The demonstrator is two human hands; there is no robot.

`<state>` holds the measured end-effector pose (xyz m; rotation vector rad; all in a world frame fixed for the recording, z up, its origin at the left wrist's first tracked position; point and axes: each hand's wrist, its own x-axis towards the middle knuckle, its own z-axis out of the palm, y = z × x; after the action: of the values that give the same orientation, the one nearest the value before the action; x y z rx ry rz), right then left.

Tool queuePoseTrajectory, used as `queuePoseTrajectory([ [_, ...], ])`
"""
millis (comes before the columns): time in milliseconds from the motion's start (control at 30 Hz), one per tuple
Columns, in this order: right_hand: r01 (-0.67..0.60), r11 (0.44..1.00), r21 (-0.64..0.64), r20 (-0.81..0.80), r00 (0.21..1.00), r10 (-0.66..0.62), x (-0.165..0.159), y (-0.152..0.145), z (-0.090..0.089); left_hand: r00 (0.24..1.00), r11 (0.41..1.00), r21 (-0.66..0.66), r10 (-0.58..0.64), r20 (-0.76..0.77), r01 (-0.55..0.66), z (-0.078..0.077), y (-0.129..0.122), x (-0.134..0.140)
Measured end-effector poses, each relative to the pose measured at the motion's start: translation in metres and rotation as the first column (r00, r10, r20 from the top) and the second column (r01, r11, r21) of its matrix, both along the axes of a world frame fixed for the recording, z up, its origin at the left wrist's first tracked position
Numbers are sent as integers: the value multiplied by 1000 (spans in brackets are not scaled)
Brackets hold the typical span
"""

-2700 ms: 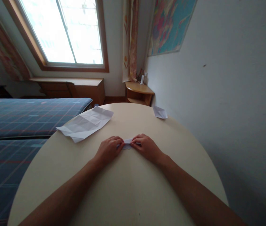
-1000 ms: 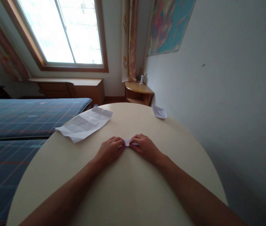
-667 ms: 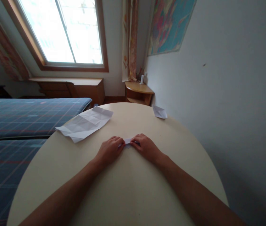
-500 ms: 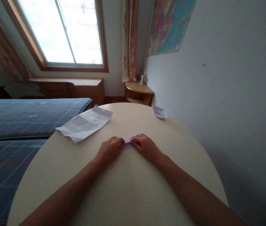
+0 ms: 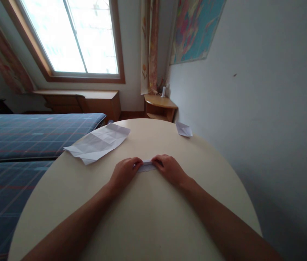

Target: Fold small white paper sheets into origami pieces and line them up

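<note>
A small folded piece of white paper (image 5: 147, 166) lies low over the table between my hands. My left hand (image 5: 125, 172) pinches its left end between thumb and fingers. At the other end, my right hand (image 5: 169, 168) grips it the same way. The fingers hide both ends of the paper, so its full shape does not show. Beyond my left hand rests a large creased sheet of white paper (image 5: 99, 142). Farther off to the right sits another small folded paper (image 5: 184, 129), near the table's far edge.
The round cream table (image 5: 148, 217) bears all the papers. A plaid-covered bed (image 5: 33, 136) adjoins it on the left, and a white wall (image 5: 273, 108) rises on the right. Behind are a wooden corner shelf (image 5: 160, 101) and a low wooden desk (image 5: 101, 95).
My left hand has shifted slightly left, away from the right one. More of the small folded paper now shows between them. The other papers have not moved.
</note>
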<state>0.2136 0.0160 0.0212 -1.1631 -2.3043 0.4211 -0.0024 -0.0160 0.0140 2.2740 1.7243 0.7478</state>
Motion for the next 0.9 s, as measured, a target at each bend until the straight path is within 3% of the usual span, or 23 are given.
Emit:
queuePoseTrajectory([
  [233,14,999,41,-11,1000,-14,1,-2,-3,995,990,107,-92,-41,96,-3,-4,-2],
  [433,49,997,59,-85,995,-44,1,-1,-7,991,985,122,-111,-70,119,-4,-4,-2],
  [700,-7,997,74,-138,990,17,-1,-4,-6,995,991,119,-56,-78,65,-7,-1,-6],
  [900,-73,983,170,-99,991,91,-1,-5,-3,998,993,120,2,-62,6,-5,-1,-7],
])
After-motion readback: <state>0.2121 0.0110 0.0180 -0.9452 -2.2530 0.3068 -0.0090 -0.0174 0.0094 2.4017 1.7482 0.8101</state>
